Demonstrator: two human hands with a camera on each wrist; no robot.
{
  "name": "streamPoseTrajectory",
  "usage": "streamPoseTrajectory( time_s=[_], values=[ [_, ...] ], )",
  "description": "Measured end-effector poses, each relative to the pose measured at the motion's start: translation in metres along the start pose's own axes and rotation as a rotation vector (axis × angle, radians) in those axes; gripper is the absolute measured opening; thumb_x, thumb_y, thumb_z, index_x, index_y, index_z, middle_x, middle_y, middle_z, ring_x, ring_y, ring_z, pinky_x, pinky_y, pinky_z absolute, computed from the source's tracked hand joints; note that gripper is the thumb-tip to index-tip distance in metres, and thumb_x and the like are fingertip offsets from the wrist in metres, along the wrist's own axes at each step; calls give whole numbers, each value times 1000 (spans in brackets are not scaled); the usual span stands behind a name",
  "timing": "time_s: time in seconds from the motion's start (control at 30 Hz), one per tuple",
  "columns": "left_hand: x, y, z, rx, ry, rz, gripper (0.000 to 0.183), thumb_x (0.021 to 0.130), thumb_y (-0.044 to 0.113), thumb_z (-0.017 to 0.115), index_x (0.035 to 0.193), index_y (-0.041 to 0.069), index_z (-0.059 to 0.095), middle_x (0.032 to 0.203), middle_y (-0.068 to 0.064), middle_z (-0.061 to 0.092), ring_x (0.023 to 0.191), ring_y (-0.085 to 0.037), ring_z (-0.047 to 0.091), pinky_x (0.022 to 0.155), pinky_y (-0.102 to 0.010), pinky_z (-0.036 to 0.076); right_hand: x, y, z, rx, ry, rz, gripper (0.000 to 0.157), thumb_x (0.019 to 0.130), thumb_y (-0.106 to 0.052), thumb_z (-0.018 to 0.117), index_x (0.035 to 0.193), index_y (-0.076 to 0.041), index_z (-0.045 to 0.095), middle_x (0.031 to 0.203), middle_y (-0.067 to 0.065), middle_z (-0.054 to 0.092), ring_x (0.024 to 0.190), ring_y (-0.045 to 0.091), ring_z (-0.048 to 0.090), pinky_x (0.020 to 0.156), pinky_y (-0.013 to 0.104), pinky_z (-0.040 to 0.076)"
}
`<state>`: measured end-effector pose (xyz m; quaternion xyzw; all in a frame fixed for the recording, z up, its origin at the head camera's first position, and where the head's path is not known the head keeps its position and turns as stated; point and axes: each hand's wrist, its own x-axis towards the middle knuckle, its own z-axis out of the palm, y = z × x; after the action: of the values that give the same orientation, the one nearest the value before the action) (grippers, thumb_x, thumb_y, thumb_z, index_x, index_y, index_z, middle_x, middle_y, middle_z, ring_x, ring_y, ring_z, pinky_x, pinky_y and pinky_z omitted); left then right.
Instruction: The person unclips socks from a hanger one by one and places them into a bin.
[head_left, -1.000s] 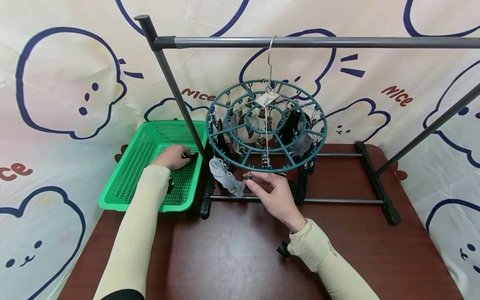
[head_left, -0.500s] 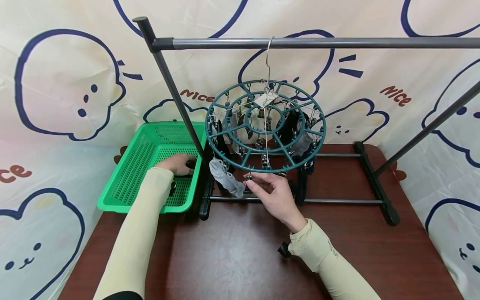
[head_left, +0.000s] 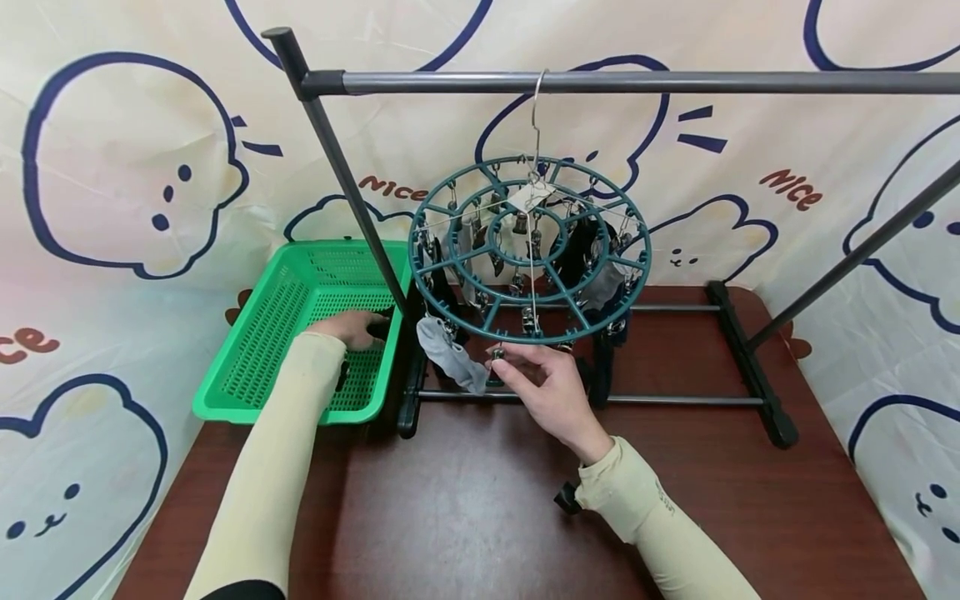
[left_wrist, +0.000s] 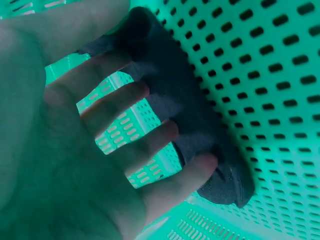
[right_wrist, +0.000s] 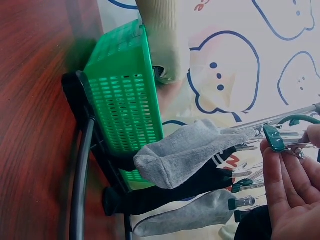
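Observation:
Inside the green basket (head_left: pixel 251 367), my left hand (head_left: pixel 352 327) has its fingertips against a dark sock (left_wrist: pixel 182 95). The sock lies along the perforated wall, its upper end between thumb and forefinger. My right hand (head_left: pixel 551 392) pinches a clip (right_wrist: pixel 274 139) with a dark green tip, at the front rim of the round teal hanger (head_left: pixel 555 340); no sock shows in this clip. Just left of that hand, a light grey sock (right_wrist: pixel 180 150) hangs from a neighbouring clip. Black socks (right_wrist: pixel 165 198) and another grey sock (right_wrist: pixel 187 215) hang close by.
A dark metal rack stands on the brown table (head_left: pixel 450 500), its top bar (head_left: pixel 712 82) carrying the hanger. One slanting rack post (head_left: pixel 348 179) runs beside the basket. A small dark item (head_left: pixel 342 377) lies in the basket under my left wrist. A printed cloth hangs behind.
My left hand has shifted slightly within the basket, and the dark sock at its fingers is now less visible from the head view. My right hand stays at the same clip.

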<state>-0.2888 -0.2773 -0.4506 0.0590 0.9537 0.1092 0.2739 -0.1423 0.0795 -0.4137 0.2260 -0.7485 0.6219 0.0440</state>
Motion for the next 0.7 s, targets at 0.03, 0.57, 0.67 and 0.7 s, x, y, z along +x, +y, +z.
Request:
streamPoseTrajectory(
  time_s=[0.03,0.57,0.67,0.7],
  values=[
    [0,-1,0,1,2,-1,64,106,34,57,161,8,35,164,-28,32,150,-51,29,119,-64,29,0,0,0,1,1,0,28,100,-9,69,127,0,72,112,18,77,100,11,73,87,26,59],
    [-3,-17,-4,-13,-43,-89,63,110,42,45,165,17,27,169,-29,7,153,-56,10,119,-71,22,0,1,1,9,-3,6,29,100,-9,69,126,2,71,112,15,77,100,9,73,88,26,59],
    [-3,-18,-4,-16,-54,-88,61,110,42,44,165,20,27,170,-29,5,153,-57,8,119,-72,21,0,2,1,15,-2,-2,28,100,-8,68,126,2,71,112,18,77,100,8,73,88,25,58],
    [-3,-18,-4,-17,-56,-86,60,111,41,44,164,20,27,170,-29,5,153,-57,8,119,-71,21,1,3,2,16,-1,-6,28,100,-8,68,126,2,71,112,19,77,99,8,73,88,25,58]
  ],
)
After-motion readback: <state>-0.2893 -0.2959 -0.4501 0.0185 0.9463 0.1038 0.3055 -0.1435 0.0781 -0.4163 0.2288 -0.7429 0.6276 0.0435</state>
